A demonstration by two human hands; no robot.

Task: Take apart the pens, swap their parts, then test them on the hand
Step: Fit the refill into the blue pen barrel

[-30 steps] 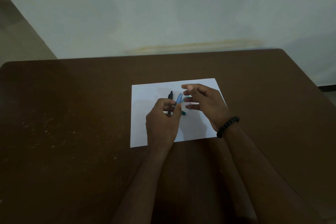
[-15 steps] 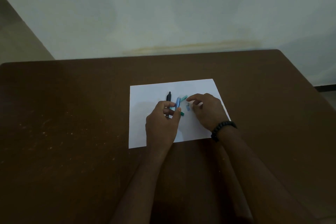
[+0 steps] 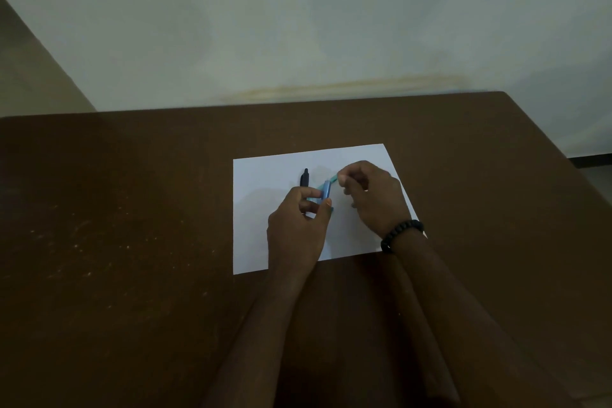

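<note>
Head view: blurry, perhaps translucent blue pen barrel (image 3: 326, 189).

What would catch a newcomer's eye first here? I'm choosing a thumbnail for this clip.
The white sheet of paper glows against the dark brown table, near its middle. Over it, the left hand grips a blue pen barrel while the right hand pinches a teal pen part at its top. A black pen pokes out beyond the left hand.
</note>
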